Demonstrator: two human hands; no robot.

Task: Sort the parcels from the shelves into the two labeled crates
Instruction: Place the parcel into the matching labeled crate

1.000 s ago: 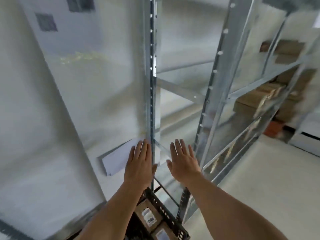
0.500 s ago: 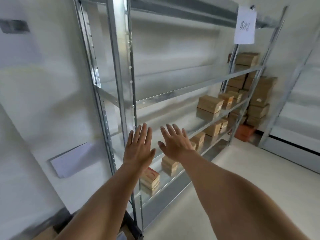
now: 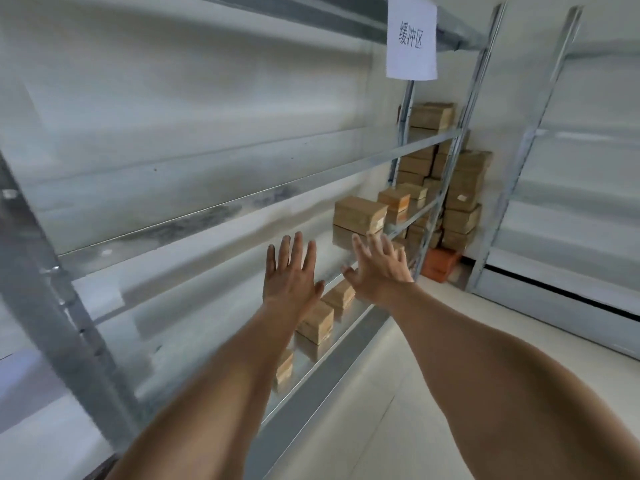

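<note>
Blurred metal shelving [image 3: 242,206] backs empty left hand [image 3: 289,282] and right hand [image 3: 379,271], partly hiding parcels [image 3: 317,322].

Both arms reach toward the metal shelves [image 3: 263,199]; the left hand [image 3: 290,277] and right hand [image 3: 379,268] are spread flat and empty, near brown parcels [image 3: 360,214] under a paper sign [image 3: 411,36].

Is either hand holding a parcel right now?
No. The left hand and right hand are both open with fingers spread, reaching toward the shelf with nothing in them.
</note>
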